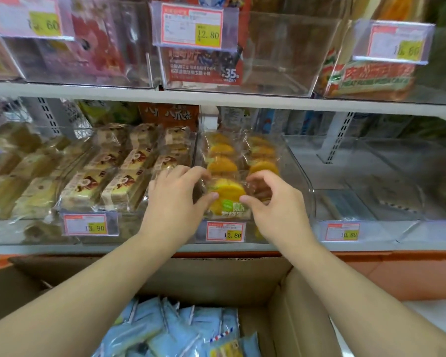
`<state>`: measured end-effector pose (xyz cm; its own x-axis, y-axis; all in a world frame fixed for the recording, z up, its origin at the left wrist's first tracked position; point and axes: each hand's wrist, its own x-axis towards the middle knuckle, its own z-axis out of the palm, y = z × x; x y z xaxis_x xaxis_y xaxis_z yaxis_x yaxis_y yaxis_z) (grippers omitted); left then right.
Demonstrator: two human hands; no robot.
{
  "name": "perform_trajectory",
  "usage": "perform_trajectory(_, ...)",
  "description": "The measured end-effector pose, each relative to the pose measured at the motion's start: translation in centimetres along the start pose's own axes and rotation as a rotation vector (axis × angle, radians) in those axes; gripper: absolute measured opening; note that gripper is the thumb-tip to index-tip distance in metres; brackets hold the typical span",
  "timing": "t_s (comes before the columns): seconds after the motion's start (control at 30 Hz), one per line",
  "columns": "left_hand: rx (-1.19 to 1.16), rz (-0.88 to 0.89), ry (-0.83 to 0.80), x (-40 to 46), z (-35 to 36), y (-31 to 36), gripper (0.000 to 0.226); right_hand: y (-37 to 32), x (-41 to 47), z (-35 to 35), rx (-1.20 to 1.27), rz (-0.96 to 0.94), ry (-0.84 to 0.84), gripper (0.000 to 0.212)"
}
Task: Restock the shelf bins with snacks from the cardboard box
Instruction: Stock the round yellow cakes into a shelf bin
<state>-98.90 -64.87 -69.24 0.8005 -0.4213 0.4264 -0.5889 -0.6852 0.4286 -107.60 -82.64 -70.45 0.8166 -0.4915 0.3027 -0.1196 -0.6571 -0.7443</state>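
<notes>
A clear packet of yellow cakes [227, 194] stands at the front of the middle clear bin [304, 181] on the lower shelf. My left hand [175, 199] pinches its left side and my right hand [273, 202] pinches its right side, fingers curled round the wrapper. More packets of yellow cakes [242, 153] lie behind it in the same bin. Below, the open cardboard box [289, 305] holds several light blue snack packets [170, 328] and one yellow packet [224, 350] near the bottom edge.
The left bin holds rows of brown-and-cream cake packs [108, 176]. The right bin [386, 176] holds a few blue packets [345, 204] at its front. The upper shelf's bins [281, 55] carry other snacks, and price tags [225, 231] hang on the bin fronts.
</notes>
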Motion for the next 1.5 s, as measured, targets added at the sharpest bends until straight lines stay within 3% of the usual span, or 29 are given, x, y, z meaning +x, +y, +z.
perform_trajectory(0.2,0.102,-0.012,-0.076,-0.1,-1.1,-0.1,0.044,-0.1,-0.4,-0.3,-0.049,0.012,-0.089,0.034)
perform_trajectory(0.5,0.04,0.018,-0.083,-2.5,-2.0,0.5,0.068,0.0,-3.5,-3.6,-0.085,-0.044,-0.093,0.063)
perform_trajectory(0.67,-0.02,0.194,0.036,-5.7,-1.5,1.7,0.063,2.8,-7.6,-6.6,-0.211,-0.037,-0.129,0.059)
perform_trajectory(0.73,-0.078,0.291,0.012,-8.2,-0.5,2.7,0.057,4.8,-9.7,-7.0,-0.293,-0.01,-0.142,0.055)
perform_trajectory(0.8,-0.149,0.352,-0.155,-11.4,1.8,3.2,0.048,7.1,-12.1,-6.7,-0.425,0.036,-0.194,0.061)
perform_trajectory(0.93,-0.213,0.336,-0.635,-18.4,9.2,2.0,0.044,12.1,-17.5,-5.7,-0.676,0.085,-0.489,0.103)
perform_trajectory(1.1,-0.142,0.281,-1.037,-25.5,18.3,-0.1,0.057,14.2,-18.7,-5.8,-0.605,0.134,-0.471,0.102)
perform_trajectory(1.23,-0.102,0.314,-1.311,-28.7,24.5,-0.3,0.083,14.7,-18.4,-5.6,-0.565,0.145,-0.478,0.103)
perform_trajectory(1.37,-0.096,0.366,-1.446,-31.1,29.1,-0.3,0.107,15.2,-18.6,-5.2,-0.566,0.136,-0.472,0.104)
perform_trajectory(1.5,-0.037,0.519,-1.384,-32.1,30.4,-0.7,0.1,15.3,-18.5,-5.0,-0.565,0.135,-0.478,0.105)
